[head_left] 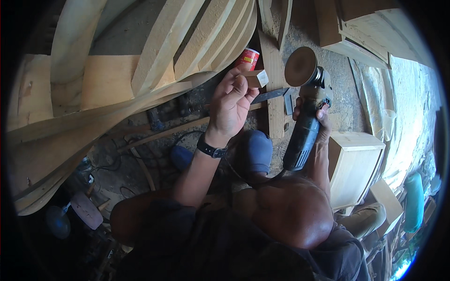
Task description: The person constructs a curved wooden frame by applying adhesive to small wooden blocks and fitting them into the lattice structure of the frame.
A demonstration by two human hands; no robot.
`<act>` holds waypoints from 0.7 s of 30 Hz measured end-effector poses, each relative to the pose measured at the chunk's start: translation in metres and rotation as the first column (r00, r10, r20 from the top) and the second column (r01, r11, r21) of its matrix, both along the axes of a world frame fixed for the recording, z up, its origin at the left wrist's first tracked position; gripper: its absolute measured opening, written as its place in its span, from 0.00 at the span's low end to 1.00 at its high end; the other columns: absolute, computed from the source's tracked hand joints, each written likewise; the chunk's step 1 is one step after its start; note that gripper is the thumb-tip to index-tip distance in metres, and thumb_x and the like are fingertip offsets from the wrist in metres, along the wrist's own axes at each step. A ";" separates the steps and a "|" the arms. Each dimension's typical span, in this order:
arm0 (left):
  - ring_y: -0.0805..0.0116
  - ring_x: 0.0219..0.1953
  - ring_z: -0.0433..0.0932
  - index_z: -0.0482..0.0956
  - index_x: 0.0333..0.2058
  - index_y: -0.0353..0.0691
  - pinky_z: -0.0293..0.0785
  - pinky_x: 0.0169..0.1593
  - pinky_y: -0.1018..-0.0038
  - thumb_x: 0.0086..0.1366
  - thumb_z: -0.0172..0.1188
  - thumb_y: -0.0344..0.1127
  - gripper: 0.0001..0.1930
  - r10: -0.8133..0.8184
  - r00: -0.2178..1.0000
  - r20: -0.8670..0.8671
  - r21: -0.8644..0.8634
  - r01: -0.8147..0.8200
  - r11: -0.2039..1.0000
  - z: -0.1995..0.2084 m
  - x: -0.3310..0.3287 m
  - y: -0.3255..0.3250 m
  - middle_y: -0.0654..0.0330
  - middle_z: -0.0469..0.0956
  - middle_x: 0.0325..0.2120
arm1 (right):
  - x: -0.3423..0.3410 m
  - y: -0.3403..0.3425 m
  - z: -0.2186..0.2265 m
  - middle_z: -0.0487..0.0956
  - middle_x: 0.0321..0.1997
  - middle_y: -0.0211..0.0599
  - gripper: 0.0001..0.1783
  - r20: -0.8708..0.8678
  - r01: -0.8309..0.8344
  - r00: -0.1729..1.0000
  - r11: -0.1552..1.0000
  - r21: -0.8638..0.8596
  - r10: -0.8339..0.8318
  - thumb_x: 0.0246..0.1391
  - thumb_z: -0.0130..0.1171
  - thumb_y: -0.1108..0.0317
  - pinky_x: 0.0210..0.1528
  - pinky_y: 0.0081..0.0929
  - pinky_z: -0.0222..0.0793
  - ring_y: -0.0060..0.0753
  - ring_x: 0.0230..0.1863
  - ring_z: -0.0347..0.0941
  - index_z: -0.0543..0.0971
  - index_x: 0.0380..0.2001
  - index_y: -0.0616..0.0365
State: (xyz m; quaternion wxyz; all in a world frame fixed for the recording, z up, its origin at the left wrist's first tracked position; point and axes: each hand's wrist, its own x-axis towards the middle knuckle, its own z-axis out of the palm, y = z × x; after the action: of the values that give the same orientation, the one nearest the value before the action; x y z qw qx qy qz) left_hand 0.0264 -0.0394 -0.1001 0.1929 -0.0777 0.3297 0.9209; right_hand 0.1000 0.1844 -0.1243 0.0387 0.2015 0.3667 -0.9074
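Note:
My left hand [229, 105], with a dark watch strap at the wrist, pinches a small squared wooden block [256, 78] between thumb and fingers. Its pale end faces right. To the right, my right hand [322, 119] grips an angle grinder [303, 126] by its dark body. A round brown sanding disc [301, 66] sits at the grinder's upper end, apart from the block. Whether the disc spins I cannot tell. Just beyond my left fingers stands a red can [248, 57]. Under the block, a dark metal bar [274, 95] lies across a wooden plank [275, 117].
A large curved wooden frame with ribs [159, 51] fills the upper left. At right stands a wooden box [358, 161], near plastic sheeting [403, 112]. The grinder's cord [262, 185] runs past my knee. Wood strips and cables litter the floor at left.

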 end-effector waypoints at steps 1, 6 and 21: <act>0.73 0.46 0.74 0.70 0.56 0.36 0.71 0.53 0.74 0.71 0.55 0.38 0.19 -0.002 1.000 0.006 0.020 0.002 1.000 0.002 0.000 0.000 0.58 0.76 0.46 | -0.001 0.006 -0.011 0.76 0.39 0.48 0.41 0.000 0.057 0.998 0.992 -0.110 -0.057 0.41 0.69 0.51 0.34 0.30 0.77 0.36 0.31 0.77 0.68 0.54 0.68; 0.71 0.47 0.76 0.69 0.56 0.37 0.72 0.55 0.74 0.68 0.59 0.34 0.20 -0.003 0.999 0.032 0.023 0.003 1.000 0.013 0.002 0.003 0.57 0.75 0.48 | -0.011 0.050 -0.072 0.76 0.38 0.53 0.40 0.034 0.069 0.998 0.909 -0.411 -0.060 0.58 0.57 0.42 0.31 0.27 0.80 0.38 0.30 0.78 0.66 0.54 0.72; 0.72 0.51 0.72 0.67 0.57 0.36 0.66 0.60 0.73 0.66 0.62 0.33 0.23 -0.003 1.000 -0.007 -0.135 0.002 0.991 0.033 -0.004 0.013 0.59 0.74 0.48 | -0.040 0.065 -0.116 0.79 0.32 0.51 0.39 0.195 0.019 0.979 0.937 -0.349 0.053 0.59 0.50 0.35 0.28 0.30 0.82 0.39 0.23 0.80 0.72 0.50 0.66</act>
State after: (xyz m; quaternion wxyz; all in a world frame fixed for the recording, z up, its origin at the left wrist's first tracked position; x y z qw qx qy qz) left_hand 0.0223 -0.0265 -0.0670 0.1869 -0.0867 0.3920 0.8966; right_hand 0.0600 0.2498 -0.2399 0.1188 0.2790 0.1957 -0.9326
